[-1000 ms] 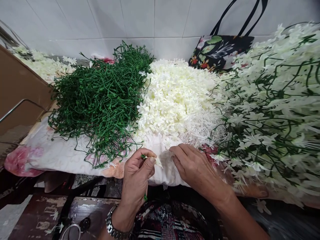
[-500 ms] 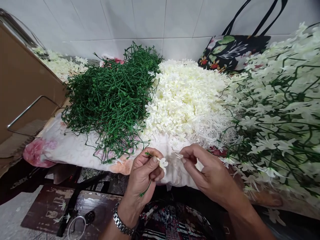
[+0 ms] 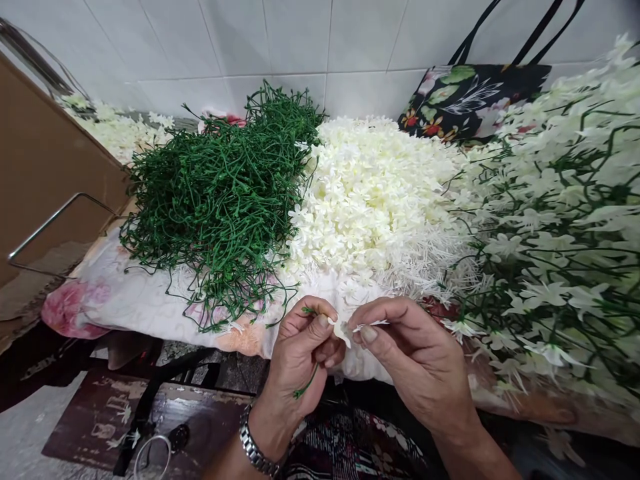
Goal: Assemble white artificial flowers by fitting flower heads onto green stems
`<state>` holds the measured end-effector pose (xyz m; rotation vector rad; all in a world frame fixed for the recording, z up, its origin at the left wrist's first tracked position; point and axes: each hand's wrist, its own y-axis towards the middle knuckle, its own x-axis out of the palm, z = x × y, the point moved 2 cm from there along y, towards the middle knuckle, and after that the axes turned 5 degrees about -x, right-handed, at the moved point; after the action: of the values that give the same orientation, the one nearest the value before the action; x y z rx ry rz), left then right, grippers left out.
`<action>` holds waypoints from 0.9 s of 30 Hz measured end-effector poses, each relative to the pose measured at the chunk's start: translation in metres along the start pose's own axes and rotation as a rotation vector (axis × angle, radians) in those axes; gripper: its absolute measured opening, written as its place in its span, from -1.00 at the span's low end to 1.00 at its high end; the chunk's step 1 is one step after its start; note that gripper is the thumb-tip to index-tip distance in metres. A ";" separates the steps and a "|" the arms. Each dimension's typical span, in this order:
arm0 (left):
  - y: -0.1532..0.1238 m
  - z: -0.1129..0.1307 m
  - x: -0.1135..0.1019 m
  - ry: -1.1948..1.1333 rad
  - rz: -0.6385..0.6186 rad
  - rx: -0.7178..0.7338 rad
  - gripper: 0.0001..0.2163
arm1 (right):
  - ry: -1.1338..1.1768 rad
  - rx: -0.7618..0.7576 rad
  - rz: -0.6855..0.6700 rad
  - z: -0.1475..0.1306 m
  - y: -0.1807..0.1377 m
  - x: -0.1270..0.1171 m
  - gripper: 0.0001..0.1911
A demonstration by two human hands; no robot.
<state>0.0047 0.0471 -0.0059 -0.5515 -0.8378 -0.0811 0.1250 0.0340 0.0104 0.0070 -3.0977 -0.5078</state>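
Note:
My left hand [image 3: 300,357] is closed around a thin green stem [image 3: 305,387], pinching a small white flower [image 3: 341,329] at its top between thumb and forefinger. My right hand [image 3: 417,357] pinches a thin white stamen piece [image 3: 371,325] and holds its tip right against that flower. Both hands hover at the front edge of a floral cloth [image 3: 135,300]. Just behind them lie a heap of loose white flowers [image 3: 375,193] and a tangle of bare green stems [image 3: 220,193].
A large pile of finished white flower sprigs [image 3: 560,220] fills the right side. A dark floral bag [image 3: 470,97] leans on the tiled wall. A brown board [image 3: 45,167] with a metal handle stands at left. A dark low table [image 3: 110,427] sits below.
My right hand lifted a white stamen piece off the cloth and brought it left to the flower in my left hand. The hands now meet.

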 end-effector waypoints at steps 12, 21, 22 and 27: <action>-0.005 -0.002 -0.002 0.117 0.050 0.089 -0.73 | -0.201 -0.175 0.017 0.002 -0.003 0.008 -0.88; -0.008 -0.002 -0.006 0.045 0.047 0.013 -0.73 | -0.305 -0.370 -0.008 -0.002 -0.009 0.009 -0.80; -0.008 -0.001 -0.006 0.042 0.050 0.017 -0.73 | -0.310 -0.384 -0.010 -0.003 -0.010 0.009 -0.79; -0.007 -0.001 -0.006 0.048 0.016 0.020 -0.77 | -0.315 -0.400 -0.006 -0.003 -0.011 0.010 -0.77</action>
<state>-0.0001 0.0393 -0.0075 -0.5352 -0.7867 -0.0712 0.1150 0.0225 0.0102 -0.0703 -3.2209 -1.2293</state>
